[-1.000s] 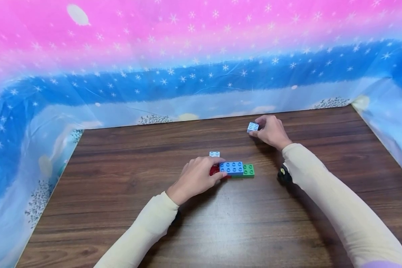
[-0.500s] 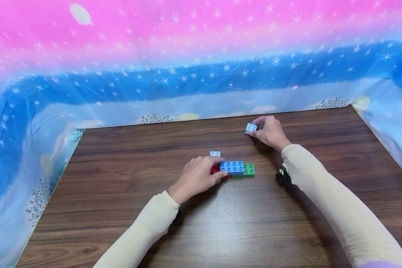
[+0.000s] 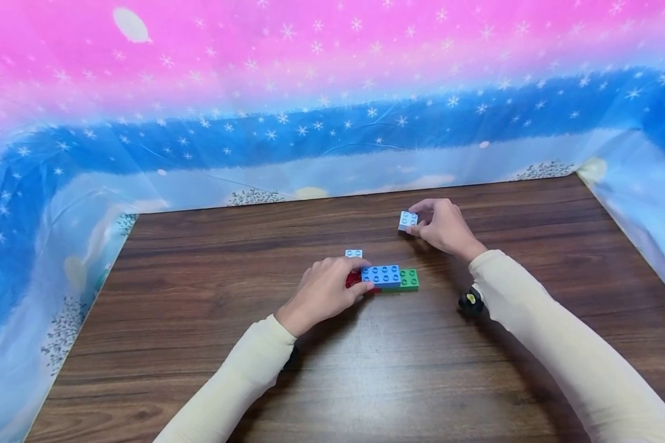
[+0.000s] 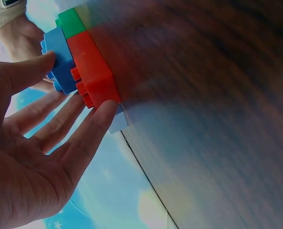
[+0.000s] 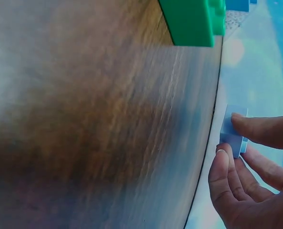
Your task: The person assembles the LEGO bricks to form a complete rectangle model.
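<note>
My left hand (image 3: 328, 284) grips a blue eight-stud toy brick (image 3: 381, 275), thumb on its near side and fingers on the far side. In the left wrist view that blue brick (image 4: 60, 59) sits on top of a red brick (image 4: 91, 69) and a green brick (image 4: 71, 22), which lie end to end on the table. A pale brick (image 3: 354, 253) stands just behind the red one, partly hidden by my fingers. Off to the back right, my right hand (image 3: 446, 227) pinches a small light-blue four-stud brick (image 3: 408, 220) between thumb and fingers, studs up.
The dark wood table (image 3: 199, 344) carries the joined bricks near its middle. A patterned pink and blue cloth (image 3: 310, 123) stands up along the back edge and both sides. Black wrist gear (image 3: 470, 301) hangs under the right sleeve.
My right hand has come slightly left and toward me with the light-blue brick, which has turned a little. My left hand keeps its grip on the blue brick in the same place.
</note>
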The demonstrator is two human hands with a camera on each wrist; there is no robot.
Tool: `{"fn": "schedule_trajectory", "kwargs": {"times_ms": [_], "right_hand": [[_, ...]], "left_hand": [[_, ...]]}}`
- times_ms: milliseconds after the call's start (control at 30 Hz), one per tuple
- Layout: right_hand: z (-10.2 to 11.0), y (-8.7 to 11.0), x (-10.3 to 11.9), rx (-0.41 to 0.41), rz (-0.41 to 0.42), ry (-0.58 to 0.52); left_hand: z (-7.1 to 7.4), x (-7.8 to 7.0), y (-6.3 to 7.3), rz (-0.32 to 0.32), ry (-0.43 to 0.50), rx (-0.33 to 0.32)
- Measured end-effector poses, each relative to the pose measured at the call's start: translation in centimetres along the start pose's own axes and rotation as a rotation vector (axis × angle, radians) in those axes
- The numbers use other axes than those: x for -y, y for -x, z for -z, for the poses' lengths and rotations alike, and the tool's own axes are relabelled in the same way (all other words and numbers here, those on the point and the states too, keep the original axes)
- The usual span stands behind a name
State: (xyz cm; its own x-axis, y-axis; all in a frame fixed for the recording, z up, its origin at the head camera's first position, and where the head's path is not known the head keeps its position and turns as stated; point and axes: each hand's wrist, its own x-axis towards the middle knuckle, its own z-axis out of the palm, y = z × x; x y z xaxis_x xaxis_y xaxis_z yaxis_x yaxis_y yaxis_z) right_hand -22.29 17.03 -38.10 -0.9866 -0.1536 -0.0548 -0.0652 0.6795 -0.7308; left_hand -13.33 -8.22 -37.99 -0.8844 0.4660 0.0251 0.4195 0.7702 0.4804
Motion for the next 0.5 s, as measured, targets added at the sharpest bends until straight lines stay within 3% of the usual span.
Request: {"fn": "schedule_trajectory", "kwargs": {"times_ms": [500], "right_hand": [[0.5,3.6,0.2,0.012,0.038,-0.014]], "left_hand": [[0.2,-0.2,-0.1,0.009,0.019,0.006]]}}
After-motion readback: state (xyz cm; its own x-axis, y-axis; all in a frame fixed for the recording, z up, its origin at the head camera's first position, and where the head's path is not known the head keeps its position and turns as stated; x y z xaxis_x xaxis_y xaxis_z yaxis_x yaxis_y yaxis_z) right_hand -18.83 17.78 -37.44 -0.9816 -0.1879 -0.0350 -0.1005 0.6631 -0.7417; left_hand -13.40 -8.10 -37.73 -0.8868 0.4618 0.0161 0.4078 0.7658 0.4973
